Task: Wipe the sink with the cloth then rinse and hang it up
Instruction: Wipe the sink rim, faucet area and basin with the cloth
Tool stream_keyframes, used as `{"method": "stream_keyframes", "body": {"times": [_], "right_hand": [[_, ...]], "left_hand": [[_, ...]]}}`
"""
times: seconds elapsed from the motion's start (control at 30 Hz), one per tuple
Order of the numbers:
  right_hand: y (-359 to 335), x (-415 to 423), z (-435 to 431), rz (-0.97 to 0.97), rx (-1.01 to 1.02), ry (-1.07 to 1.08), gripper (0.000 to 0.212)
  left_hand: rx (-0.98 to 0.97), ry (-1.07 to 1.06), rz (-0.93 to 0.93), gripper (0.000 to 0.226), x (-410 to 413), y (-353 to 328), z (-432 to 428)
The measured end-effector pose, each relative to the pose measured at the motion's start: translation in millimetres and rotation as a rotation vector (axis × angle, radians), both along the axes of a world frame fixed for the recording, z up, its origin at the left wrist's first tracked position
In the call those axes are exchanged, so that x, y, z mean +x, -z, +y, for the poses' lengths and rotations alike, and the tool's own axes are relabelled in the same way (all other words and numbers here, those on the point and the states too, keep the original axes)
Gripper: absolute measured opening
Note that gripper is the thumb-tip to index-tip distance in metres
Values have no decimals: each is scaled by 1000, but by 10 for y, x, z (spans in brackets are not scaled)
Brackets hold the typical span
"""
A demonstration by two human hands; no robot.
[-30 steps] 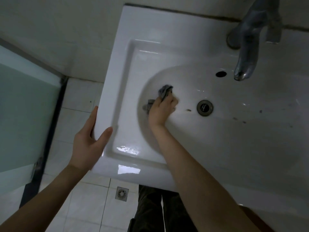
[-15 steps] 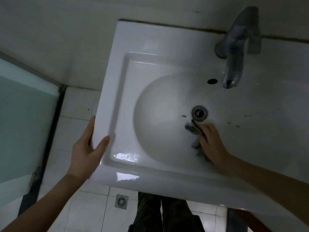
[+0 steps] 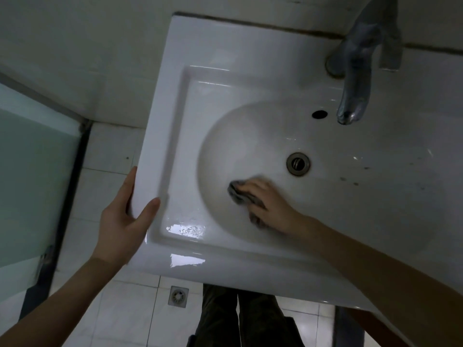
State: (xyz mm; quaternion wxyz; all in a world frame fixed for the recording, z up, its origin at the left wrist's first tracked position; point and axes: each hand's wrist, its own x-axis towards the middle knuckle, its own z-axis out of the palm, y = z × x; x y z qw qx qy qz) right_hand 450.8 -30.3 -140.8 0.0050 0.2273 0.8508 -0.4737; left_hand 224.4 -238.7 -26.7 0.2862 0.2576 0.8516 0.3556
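Right hand (image 3: pixel 270 204) grips the crumpled grey cloth (image 3: pixel 238 194), scrubbing the white ceramic sink (image 3: pixel 175 96) bowl's near-left side, left hand (image 3: pixel 122 221) clasping its left edge; the speckled right side probably comes next.

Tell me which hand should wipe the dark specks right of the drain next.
Probably right. The right hand holds the cloth, nearer the specks; the left hand grips the sink at its left rim.

White square floor tiles (image 3: pixel 110 151) with grey grout fill the view from 9 to 6 o'clock. A small square metal floor drain (image 3: pixel 178 296) with a round grate sits among them at 7 o'clock. A pale green frosted glass panel (image 3: pixel 32 171) in a dark frame (image 3: pixel 72 181) stands at 9 o'clock. A plain off-white wall (image 3: pixel 75 46) spans 10 to 12 o'clock.
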Motion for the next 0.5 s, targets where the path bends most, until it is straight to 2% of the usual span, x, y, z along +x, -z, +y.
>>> {"method": "stream_keyframes", "body": {"times": [0.1,0.2,0.23,0.33,0.37,0.4,0.43,0.5], "right_hand": [[-376,200,-54,-40,-258,-138,41],[-655,390,70,-195,-507,-167,32],[-709,415,94,-185,-586,-88,27],[-749,250,288,-30,-838,393,26],[-683,138,397,31,-829,532,26],[-586,6,529,64,-732,652,24],[-458,-141,656,62,-568,770,24],[-173,-442,762,-8,-159,985,38]], "left_hand": [[-8,6,-2,68,15,-29,14],[4,-2,-16,68,-2,-13,10],[1,-6,-14,68,-7,-6,6],[7,-13,-12,68,-12,10,1],[8,-16,-14,68,-13,11,-5],[10,-20,-17,68,-12,12,-8],[15,-20,-20,68,-15,19,-9],[20,-10,-25,67,-18,32,-11]]}}
